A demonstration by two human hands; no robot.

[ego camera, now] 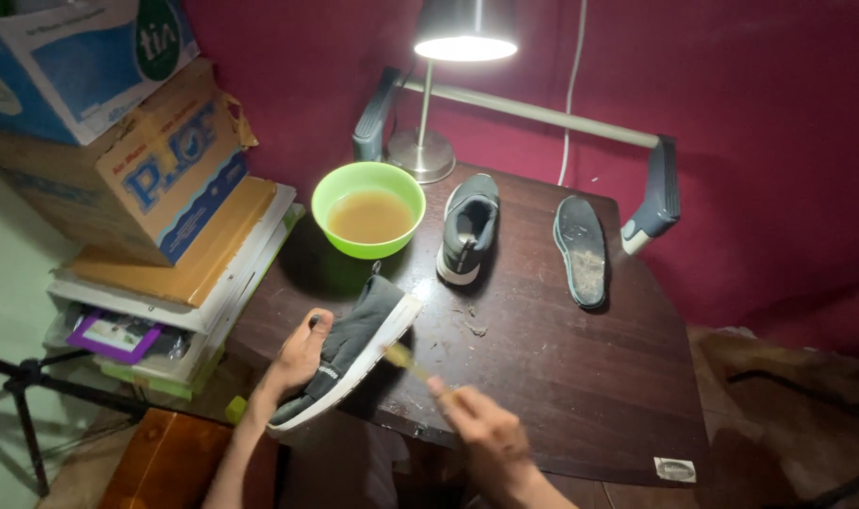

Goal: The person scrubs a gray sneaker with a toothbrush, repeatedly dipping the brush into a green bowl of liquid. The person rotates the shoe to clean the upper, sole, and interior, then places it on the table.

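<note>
Left hand (297, 363) at 8 o'clock, fingers wrapped around the grey shoe (349, 347), tilted sole-out over the table (580, 377) edge. Right hand (476, 424) at 6 o'clock pinches a small brush (401, 355), blurred, tip at the white sole. Risk: shoe overhangs the edge, so a hard scrub could knock it loose. Further out at 12 o'clock, green bowl (368, 209) of murky water, second shoe (469, 226), insole (581, 250), lamp (448, 57). An elbow swing could tip the bowl.

shoe (349, 353): matt grey cloth; bowl (368, 209): glossy green plastic; table (561, 368): dark scuffed wood
</note>
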